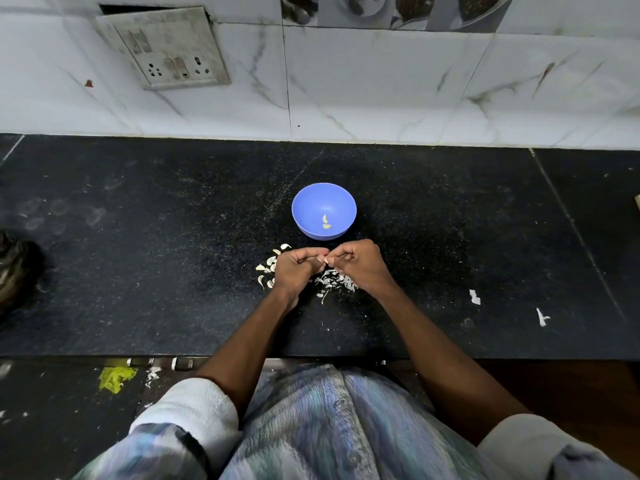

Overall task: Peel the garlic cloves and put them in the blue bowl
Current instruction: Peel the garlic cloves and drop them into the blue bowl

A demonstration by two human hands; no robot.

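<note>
A garlic clove [325,260] is pinched between the curled fingers of the left hand [294,268] and right hand [356,263]. The blue bowl [323,210] lies just beyond both hands, near-centred.

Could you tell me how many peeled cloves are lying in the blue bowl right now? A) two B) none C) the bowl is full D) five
A: two pale yellowish cloves lie near the bottom of the bowl, while the left hand and the right hand work on another clove just in front of it.
</note>
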